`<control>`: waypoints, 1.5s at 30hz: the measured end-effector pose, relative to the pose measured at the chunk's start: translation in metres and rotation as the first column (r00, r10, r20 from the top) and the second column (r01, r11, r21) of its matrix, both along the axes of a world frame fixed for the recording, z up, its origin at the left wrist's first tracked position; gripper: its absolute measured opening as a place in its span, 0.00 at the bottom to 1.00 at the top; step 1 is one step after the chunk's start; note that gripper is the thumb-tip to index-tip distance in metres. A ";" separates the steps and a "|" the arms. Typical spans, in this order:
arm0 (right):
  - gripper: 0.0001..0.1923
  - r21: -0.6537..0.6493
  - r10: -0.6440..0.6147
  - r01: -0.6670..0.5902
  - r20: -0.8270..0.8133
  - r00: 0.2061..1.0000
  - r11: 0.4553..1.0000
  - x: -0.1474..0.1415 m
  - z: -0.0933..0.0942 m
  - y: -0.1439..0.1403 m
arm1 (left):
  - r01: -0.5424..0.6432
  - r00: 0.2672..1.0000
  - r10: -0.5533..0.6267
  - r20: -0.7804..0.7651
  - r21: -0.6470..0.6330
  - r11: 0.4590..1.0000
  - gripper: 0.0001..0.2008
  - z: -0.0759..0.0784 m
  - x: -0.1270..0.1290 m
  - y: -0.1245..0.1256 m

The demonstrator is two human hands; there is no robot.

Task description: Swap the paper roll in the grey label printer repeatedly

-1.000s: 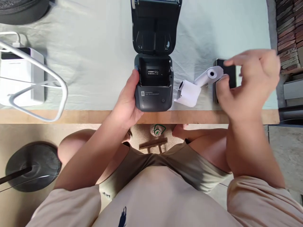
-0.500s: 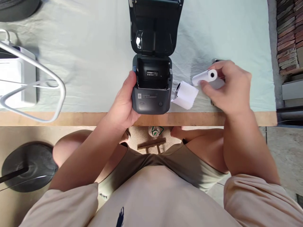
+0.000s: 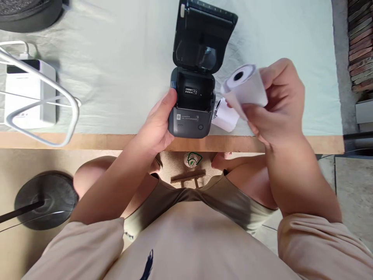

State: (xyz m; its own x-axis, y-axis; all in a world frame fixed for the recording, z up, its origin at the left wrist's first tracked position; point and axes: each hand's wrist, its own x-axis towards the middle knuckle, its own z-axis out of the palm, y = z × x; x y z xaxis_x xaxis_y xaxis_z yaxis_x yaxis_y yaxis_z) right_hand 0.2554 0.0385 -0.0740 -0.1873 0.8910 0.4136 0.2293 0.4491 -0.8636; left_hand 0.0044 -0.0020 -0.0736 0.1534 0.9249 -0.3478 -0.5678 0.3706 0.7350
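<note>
- Knees and a beige shirt fill the near edge of the view, with a dark round stand base (image 3: 46, 200) on the floor at 8 o'clock.
- Wooden worktop (image 3: 87, 140) edge runs across just beyond the knees, with a pale cloth (image 3: 122, 66) spread over the surface.
- Left hand (image 3: 157, 126) has its grip closed around the near left corner of the dark label printer (image 3: 192, 112); the thumb lies along the printer's left side.
- Label printer sits at the near edge of the worktop, at 12 o'clock from the body, turned a little clockwise. Its lid (image 3: 204, 39) stands open and tilts away, baring the dark paper bay, which holds a small printed sticker.
- Right hand (image 3: 276, 105) is lifted above the worktop at 2 o'clock, its grip clenched on a white paper roll (image 3: 246, 85). The roll's hollow core faces up towards the camera, just to the right of the open bay and not in it.
- Second white roll (image 3: 225, 116) lies on the cloth, touching or just beside the printer's right side, below the held roll.
- White box (image 3: 29, 93) with a cable rests far off at 10 o'clock, behind a white wire frame (image 3: 70, 116).
</note>
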 end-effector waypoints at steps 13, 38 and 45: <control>0.24 -0.098 0.076 -0.068 0.075 0.994 0.993 -0.018 0.011 -0.007 | 0.074 0.997 -0.076 0.027 0.068 0.995 0.17 -0.009 -0.003 0.002; 0.12 0.439 -0.312 0.032 0.583 0.750 0.898 -0.048 0.003 -0.007 | 0.025 0.998 -0.030 0.056 0.092 0.995 0.09 -0.002 0.001 -0.006; 0.10 0.512 -0.435 0.092 0.606 0.666 0.854 -0.054 0.018 -0.019 | 0.028 0.996 -0.037 0.076 0.119 0.992 0.10 0.002 0.004 -0.008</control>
